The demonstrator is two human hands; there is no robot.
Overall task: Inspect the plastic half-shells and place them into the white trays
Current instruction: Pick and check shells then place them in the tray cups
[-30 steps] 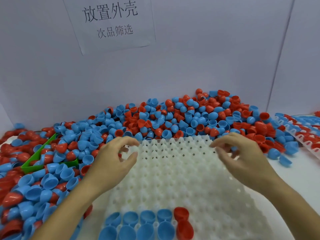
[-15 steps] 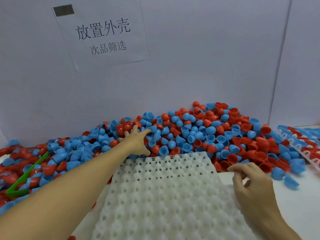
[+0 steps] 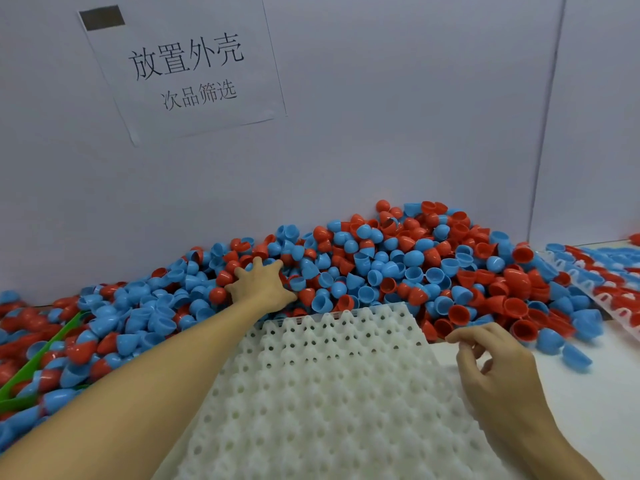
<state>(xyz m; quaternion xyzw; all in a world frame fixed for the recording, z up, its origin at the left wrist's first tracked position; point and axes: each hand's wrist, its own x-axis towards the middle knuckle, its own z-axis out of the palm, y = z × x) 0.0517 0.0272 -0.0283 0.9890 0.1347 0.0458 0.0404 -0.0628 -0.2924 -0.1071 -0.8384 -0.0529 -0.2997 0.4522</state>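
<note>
A big heap of red and blue plastic half-shells (image 3: 398,265) lies against the back wall. In front of it a white tray (image 3: 329,393) with rows of cone-shaped pegs and holes reaches toward me. My left hand (image 3: 261,285) is stretched out onto the heap just past the tray's far left corner, fingers spread among the shells; its palm is hidden, so I cannot see a shell in it. My right hand (image 3: 491,362) hovers at the tray's right edge with loosely curled fingers and holds nothing.
A green scoop (image 3: 31,365) lies half buried in shells at the left. A second tray (image 3: 609,282) filled with shells sits at the far right. A paper sign (image 3: 187,71) hangs on the wall. Loose blue shells (image 3: 575,356) lie on the white table right of the tray.
My left hand left the tray's far edge and reached forward into the heap. My right hand drew back along the tray's right edge. My view tilted up, losing the tray's near rows.
</note>
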